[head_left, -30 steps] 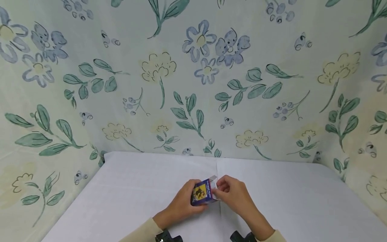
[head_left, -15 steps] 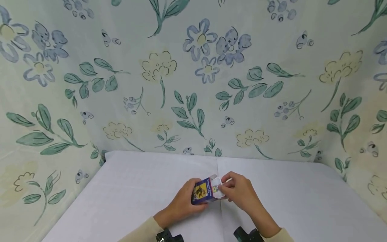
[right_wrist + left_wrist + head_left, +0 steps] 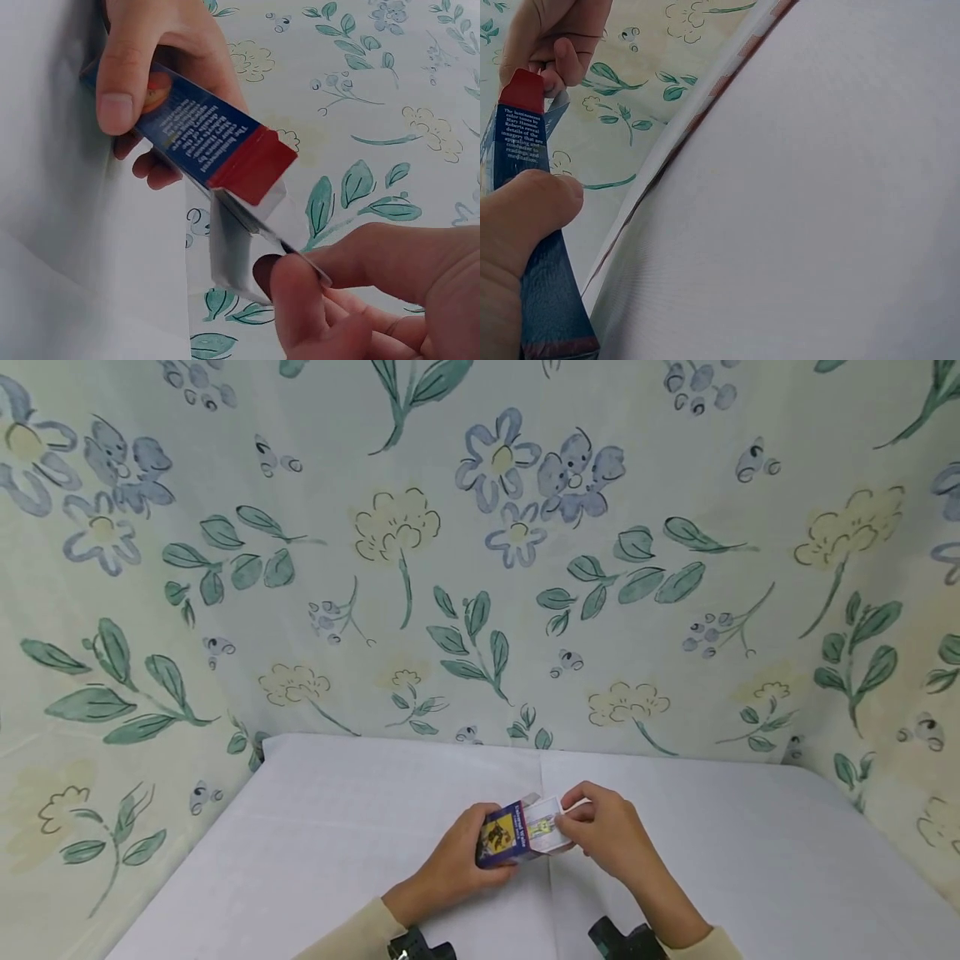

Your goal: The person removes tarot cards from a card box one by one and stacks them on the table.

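Note:
Held in my left hand [image 3: 453,858] is a small blue card box [image 3: 497,837] with a yellow picture on its front. In the left wrist view, the thumb presses along the box's narrow printed side. My right hand [image 3: 613,828] pinches the outer end of a white-bordered card [image 3: 543,825] with a small coloured picture, which sticks partly out of the open box end. A red end flap [image 3: 262,166] stands out in the right wrist view, and a pale flap [image 3: 232,244] hangs beside it. Whether more cards come out with this one, I cannot tell.
Both hands are above a table with a white cloth [image 3: 337,827], creased down the middle. Behind it and at the sides hangs a floral curtain [image 3: 480,552]. Dark camera mounts [image 3: 626,939] sit on both wrists.
The right hand has moved to the right, drawing the card further out of the box; more of its white face shows. The left hand and box have stayed almost still.

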Demonstrator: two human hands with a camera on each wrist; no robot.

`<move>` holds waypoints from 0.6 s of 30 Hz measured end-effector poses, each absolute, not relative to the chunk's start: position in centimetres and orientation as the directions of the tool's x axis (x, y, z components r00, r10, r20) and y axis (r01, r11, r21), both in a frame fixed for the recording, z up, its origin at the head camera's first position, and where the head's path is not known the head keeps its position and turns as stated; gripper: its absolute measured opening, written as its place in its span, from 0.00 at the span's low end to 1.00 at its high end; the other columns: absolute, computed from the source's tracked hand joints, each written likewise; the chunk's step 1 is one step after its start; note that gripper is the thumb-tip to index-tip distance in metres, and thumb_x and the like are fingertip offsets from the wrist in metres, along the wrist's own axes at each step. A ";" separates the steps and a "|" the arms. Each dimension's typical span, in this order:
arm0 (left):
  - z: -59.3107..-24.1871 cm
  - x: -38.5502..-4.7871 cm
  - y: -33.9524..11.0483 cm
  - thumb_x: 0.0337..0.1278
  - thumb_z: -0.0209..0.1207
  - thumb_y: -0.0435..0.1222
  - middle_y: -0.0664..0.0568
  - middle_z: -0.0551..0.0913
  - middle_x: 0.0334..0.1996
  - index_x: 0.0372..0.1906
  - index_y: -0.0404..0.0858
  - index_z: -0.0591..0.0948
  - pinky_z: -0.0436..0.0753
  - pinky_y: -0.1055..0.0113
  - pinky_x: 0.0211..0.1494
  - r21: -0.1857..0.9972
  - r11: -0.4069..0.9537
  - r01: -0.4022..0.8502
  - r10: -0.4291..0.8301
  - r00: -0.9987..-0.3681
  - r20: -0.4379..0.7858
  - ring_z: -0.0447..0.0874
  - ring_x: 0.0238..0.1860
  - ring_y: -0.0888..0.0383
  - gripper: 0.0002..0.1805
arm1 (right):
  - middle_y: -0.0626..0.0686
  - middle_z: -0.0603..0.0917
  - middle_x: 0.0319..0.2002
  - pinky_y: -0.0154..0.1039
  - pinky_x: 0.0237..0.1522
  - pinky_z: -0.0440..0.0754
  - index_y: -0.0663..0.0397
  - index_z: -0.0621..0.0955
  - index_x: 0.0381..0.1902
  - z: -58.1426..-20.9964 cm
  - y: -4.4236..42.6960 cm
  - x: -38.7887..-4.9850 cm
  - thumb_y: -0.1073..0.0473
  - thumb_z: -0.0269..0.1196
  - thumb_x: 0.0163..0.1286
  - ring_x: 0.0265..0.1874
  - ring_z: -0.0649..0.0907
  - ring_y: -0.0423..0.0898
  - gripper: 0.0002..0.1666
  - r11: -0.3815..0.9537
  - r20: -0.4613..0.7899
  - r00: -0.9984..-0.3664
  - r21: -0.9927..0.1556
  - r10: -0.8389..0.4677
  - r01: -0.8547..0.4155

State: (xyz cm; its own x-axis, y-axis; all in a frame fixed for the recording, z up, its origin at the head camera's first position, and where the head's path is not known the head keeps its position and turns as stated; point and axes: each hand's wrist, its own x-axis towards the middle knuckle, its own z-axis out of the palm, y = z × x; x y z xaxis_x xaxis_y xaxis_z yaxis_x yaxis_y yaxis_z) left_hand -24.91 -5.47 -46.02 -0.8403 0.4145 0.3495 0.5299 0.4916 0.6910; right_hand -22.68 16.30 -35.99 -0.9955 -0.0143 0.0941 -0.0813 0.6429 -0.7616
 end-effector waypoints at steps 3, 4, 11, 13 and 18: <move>-46.0 -24.8 -5.5 0.48 0.70 0.51 0.58 0.71 0.55 0.65 0.47 0.63 0.75 0.65 0.56 0.690 0.493 0.530 0.415 -0.840 0.349 0.71 0.51 0.65 0.41 | 0.49 0.86 0.27 0.38 0.24 0.78 0.56 0.78 0.38 -35.8 16.5 -22.5 0.62 0.68 0.59 0.21 0.80 0.46 0.11 0.642 0.094 -0.996 -0.763 -0.011 -0.079; -46.0 -24.8 -5.5 0.48 0.70 0.51 0.58 0.71 0.55 0.65 0.47 0.63 0.75 0.65 0.56 0.690 0.493 0.530 0.414 -0.840 0.350 0.71 0.51 0.65 0.41 | 0.49 0.86 0.27 0.38 0.25 0.78 0.57 0.78 0.39 -35.7 16.6 -22.5 0.62 0.67 0.60 0.21 0.80 0.45 0.11 0.641 0.096 -0.995 -0.763 -0.012 -0.081; -46.0 -24.7 -5.6 0.48 0.70 0.51 0.58 0.71 0.54 0.65 0.47 0.63 0.74 0.66 0.54 0.707 0.481 0.518 0.412 -0.846 0.339 0.71 0.50 0.65 0.41 | 0.49 0.86 0.27 0.39 0.29 0.78 0.58 0.78 0.40 -35.2 17.2 -22.3 0.62 0.66 0.60 0.22 0.82 0.44 0.11 0.636 0.103 -0.995 -0.768 -0.004 -0.082; -45.9 -24.7 -5.5 0.48 0.70 0.51 0.58 0.71 0.54 0.64 0.47 0.63 0.74 0.66 0.54 0.708 0.479 0.519 0.412 -0.845 0.341 0.71 0.50 0.65 0.40 | 0.49 0.86 0.27 0.40 0.29 0.79 0.58 0.78 0.40 -35.1 17.4 -22.4 0.62 0.65 0.60 0.22 0.82 0.44 0.11 0.637 0.113 -0.994 -0.766 -0.002 -0.089; -45.9 -24.9 -5.5 0.48 0.70 0.51 0.59 0.71 0.54 0.64 0.47 0.63 0.74 0.66 0.55 0.705 0.477 0.524 0.413 -0.842 0.346 0.71 0.50 0.64 0.40 | 0.49 0.86 0.28 0.40 0.29 0.80 0.57 0.78 0.41 -34.9 17.8 -22.5 0.62 0.64 0.61 0.22 0.82 0.45 0.11 0.636 0.127 -0.992 -0.766 0.013 -0.090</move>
